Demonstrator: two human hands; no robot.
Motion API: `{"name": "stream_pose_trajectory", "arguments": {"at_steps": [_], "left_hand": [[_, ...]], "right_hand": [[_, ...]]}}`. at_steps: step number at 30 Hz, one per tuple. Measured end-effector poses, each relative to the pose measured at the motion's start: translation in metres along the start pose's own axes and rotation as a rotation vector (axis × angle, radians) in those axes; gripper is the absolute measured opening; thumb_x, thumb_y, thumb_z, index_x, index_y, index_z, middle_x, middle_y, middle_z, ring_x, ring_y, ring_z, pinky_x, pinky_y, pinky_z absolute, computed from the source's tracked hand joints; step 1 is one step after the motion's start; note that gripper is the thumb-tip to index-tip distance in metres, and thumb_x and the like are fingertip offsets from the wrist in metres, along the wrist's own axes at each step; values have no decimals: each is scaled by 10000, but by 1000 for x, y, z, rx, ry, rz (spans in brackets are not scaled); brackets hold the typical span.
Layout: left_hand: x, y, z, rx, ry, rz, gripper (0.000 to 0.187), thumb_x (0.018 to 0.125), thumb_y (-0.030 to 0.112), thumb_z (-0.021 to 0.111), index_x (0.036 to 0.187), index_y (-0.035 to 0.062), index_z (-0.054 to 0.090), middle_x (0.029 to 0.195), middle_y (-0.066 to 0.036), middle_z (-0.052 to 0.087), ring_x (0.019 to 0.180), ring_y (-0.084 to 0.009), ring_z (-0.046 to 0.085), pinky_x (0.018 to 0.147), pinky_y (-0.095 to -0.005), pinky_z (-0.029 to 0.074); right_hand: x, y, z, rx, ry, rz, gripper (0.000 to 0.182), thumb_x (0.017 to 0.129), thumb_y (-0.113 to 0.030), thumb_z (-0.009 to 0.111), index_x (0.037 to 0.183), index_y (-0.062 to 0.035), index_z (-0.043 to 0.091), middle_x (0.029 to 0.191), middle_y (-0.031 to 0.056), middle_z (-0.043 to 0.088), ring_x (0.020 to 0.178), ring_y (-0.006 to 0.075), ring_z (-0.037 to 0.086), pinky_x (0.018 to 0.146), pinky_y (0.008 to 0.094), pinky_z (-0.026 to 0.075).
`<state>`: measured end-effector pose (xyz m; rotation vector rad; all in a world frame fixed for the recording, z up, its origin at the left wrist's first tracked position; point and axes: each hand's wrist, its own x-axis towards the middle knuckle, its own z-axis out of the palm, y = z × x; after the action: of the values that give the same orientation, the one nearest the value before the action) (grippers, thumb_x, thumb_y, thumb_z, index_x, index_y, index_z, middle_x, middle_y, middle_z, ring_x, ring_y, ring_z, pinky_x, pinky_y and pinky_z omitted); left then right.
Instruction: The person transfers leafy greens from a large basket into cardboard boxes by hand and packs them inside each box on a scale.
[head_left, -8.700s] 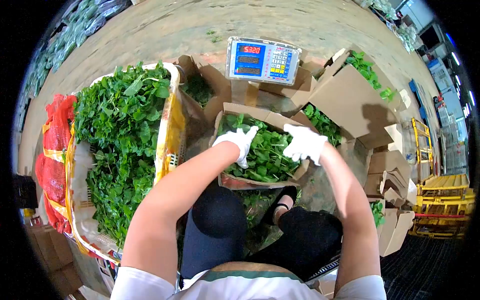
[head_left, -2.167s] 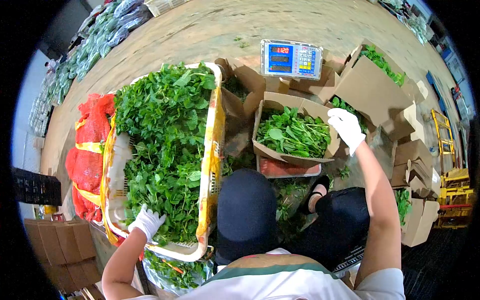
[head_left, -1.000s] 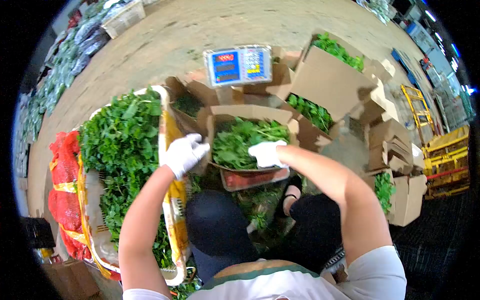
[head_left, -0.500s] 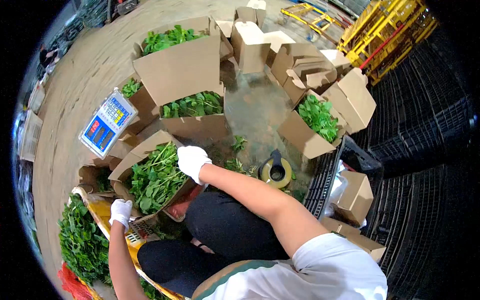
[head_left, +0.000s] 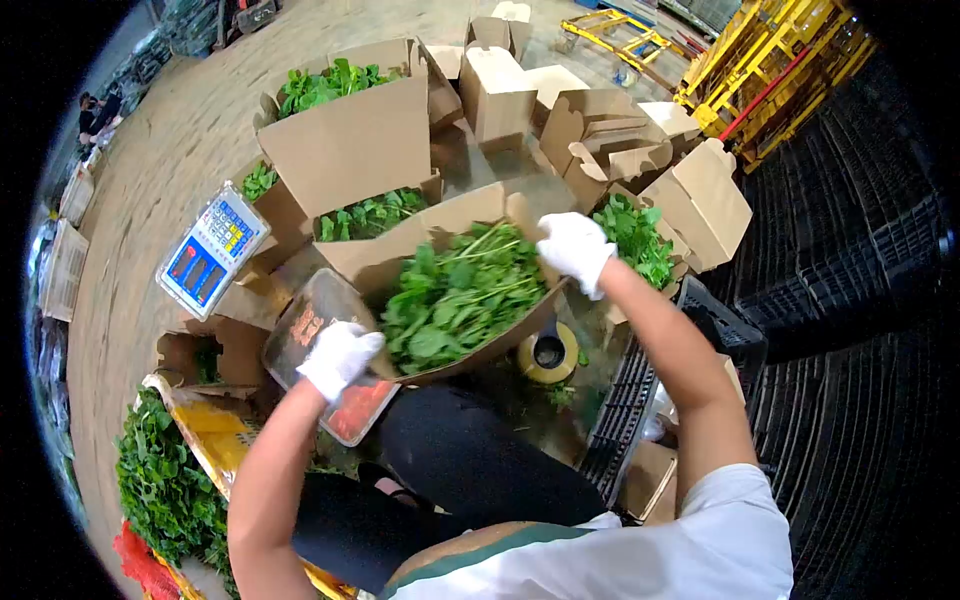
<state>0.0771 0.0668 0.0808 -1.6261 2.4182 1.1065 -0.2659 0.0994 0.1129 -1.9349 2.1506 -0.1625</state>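
A cardboard box [head_left: 400, 248] full of leafy green vegetables [head_left: 465, 300] hangs tilted between my two gloved hands. My left hand [head_left: 342, 362] is closed on its left end, and my right hand [head_left: 578, 250] grips the right end. Both hands wear white gloves; the fingertips are partly hidden. Just left of the box, the flat pan of a scale [head_left: 318, 312] lies bare, and its blue-and-white display [head_left: 213, 250] stands beyond. Below the box's right corner sits a roll of tape in a dispenser [head_left: 563, 350].
Open boxes of greens stand behind [head_left: 345, 145] and at the right [head_left: 635, 240]. Folded cartons [head_left: 500, 95] are at the back. A yellow crate [head_left: 210, 430] piled with greens [head_left: 165, 470] is at my left. Black crates [head_left: 840, 300] line the right side.
The box of greens has come off the scale pan and moved right, towards the tape. My left hand has gone from the yellow crate's edge to the box's left end.
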Motion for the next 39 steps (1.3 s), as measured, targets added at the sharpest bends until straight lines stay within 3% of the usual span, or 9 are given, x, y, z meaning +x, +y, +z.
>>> {"name": "stream_pose_trajectory", "arguments": {"at_steps": [2, 14, 21, 25, 30, 31, 33, 35, 39], "left_hand": [[11, 38, 14, -451, -146, -162, 300, 817, 209, 509, 786, -87, 548, 666, -144, 582, 558, -219, 629, 430, -319, 503], [80, 60, 103, -856, -286, -245, 204, 836, 119, 429, 746, -58, 477, 700, -164, 563, 576, -280, 633, 444, -351, 507], [126, 70, 166, -1085, -300, -170, 233, 845, 150, 455, 885, -74, 505, 794, -141, 611, 679, -181, 616, 563, -298, 501], [116, 65, 144, -897, -539, 1, 525, 837, 137, 518, 1287, -67, 339, 882, -89, 619, 729, -133, 581, 691, -257, 491], [90, 23, 84, -715, -525, -52, 421, 849, 184, 526, 1207, -28, 468, 951, -82, 620, 791, -132, 587, 744, -256, 478], [77, 23, 59, -789, -514, -145, 415, 852, 203, 528, 1195, -26, 480, 976, -88, 620, 810, -135, 593, 745, -261, 474], [61, 0, 33, -874, -426, -226, 377, 853, 196, 531, 1164, -16, 508, 975, -85, 621, 853, -141, 593, 758, -266, 478], [47, -20, 13, -853, -327, -281, 351, 856, 179, 521, 1154, -6, 519, 964, -83, 622, 858, -150, 592, 762, -277, 483], [21, -53, -8, -838, -133, -301, 291, 848, 148, 507, 1078, -24, 555, 926, -86, 628, 762, -155, 609, 673, -275, 497]], "right_hand": [[10, 25, -17, -92, -20, 40, 271, 730, -170, 487, 949, -61, 604, 933, 194, 609, 897, 355, 572, 801, 397, 447], [87, 90, 25, -131, -53, 108, 299, 800, -247, 542, 1077, -140, 577, 996, 134, 611, 937, 330, 563, 809, 389, 441], [106, 136, 53, -111, 125, 246, 264, 793, -254, 557, 1028, -138, 587, 964, 135, 613, 904, 328, 568, 785, 397, 444], [114, 172, 52, -113, 111, 320, 226, 796, -224, 462, 900, -113, 630, 915, 148, 621, 844, 342, 585, 752, 413, 456], [100, 229, 11, -247, 412, 519, 294, 851, -210, 347, 947, -104, 604, 998, 160, 597, 919, 331, 569, 790, 407, 441], [90, 212, -12, 41, 393, 753, 302, 859, -217, 340, 984, -79, 578, 1023, 170, 588, 963, 337, 552, 822, 396, 426], [88, 263, -13, -544, 148, 571, 301, 871, -156, 355, 1119, -38, 480, 1003, 126, 614, 956, 320, 575, 809, 401, 446], [87, 282, -18, -561, -45, 625, 344, 875, -155, 367, 1199, -49, 412, 1014, 119, 613, 942, 290, 587, 811, 395, 452], [86, 328, 5, -505, 11, 698, 333, 870, -184, 339, 1104, -56, 539, 1055, 153, 593, 980, 300, 569, 832, 390, 443]]}}
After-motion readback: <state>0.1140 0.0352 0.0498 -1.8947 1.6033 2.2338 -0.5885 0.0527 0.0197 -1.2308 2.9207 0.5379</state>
